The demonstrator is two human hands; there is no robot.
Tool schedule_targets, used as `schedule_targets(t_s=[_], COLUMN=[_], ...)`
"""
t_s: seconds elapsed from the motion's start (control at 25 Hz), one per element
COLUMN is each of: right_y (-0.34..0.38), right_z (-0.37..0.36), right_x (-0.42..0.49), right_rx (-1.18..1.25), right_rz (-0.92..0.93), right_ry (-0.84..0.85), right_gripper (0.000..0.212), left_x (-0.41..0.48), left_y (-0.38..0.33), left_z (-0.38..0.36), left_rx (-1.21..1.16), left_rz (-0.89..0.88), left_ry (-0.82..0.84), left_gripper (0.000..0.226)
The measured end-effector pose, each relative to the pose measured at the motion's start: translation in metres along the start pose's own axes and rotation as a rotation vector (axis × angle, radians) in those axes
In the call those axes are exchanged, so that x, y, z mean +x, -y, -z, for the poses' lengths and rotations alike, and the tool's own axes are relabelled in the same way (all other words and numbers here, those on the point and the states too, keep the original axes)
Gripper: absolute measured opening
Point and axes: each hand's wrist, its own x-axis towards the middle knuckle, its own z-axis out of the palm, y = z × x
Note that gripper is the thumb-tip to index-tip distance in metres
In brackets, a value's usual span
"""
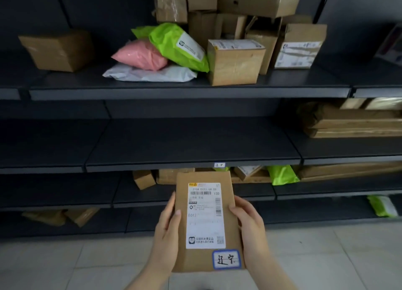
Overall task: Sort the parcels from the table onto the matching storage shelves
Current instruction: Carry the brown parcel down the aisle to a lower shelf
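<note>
I hold a flat brown cardboard parcel [185, 257] in front of dark metal shelves. It carries a white shipping label and a small blue-edged sticker with handwritten characters at its lower right corner. My left hand [166, 233] grips its left edge, and my right hand [250, 226] grips its right edge. The parcel's top edge reaches just under the front lip of the middle shelf [152, 167], where a small white tag [219, 165] with similar characters is stuck. That middle shelf board is bare in front of me.
The upper shelf [174, 93] holds several cardboard boxes, a pink bag [141, 55], a green bag [180, 48] and a white bag [150, 74]. Flat cartons [352, 124] lie at the right. Lower shelves hold small boxes and green bags [281, 174]. Pale floor tiles [65, 263] lie below.
</note>
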Motion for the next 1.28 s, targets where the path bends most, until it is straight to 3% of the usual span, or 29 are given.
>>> schedule_targets(t_s=[0.28,0.56,0.76,0.92,1.04,1.16,1.28], right_y=[0.002,0.043,0.069,0.082,0.086,0.09,0.096], right_z=[-0.01,0.02,0.031,0.025,0.016,0.002,-0.017], right_x=[0.026,0.123,0.196,0.233,0.261,0.291,0.319], right_rx=[0.053,0.094,0.082,0.108,0.113,0.156,0.095], right_rz=[0.01,-0.03,-0.068,-0.151,-0.168,-0.15,-0.167], right_ry=[-0.002,0.021,0.064,0.167,0.232,0.273,0.164], right_gripper=[0.017,0.011,0.006,0.024,0.039,0.047,0.038], left_x=[0.029,0.103,0.155,0.195,0.232,0.266,0.301], left_y=[-0.014,-0.013,-0.008,-0.014,-0.011,-0.008,-0.01], left_z=[-0.004,-0.074,-0.116,-0.127,-0.127,-0.122,-0.114], left_rx=[0.001,0.055,0.092,0.06,0.043,0.101,0.129], left_rz=[-0.023,-0.032,0.015,0.05,0.088,0.136,0.158], left_ry=[0.001,-0.018,-0.177,-0.224,-0.097,0.119,0.116], left_gripper=[0.039,0.037,0.015,0.009,0.017,0.044,0.046])
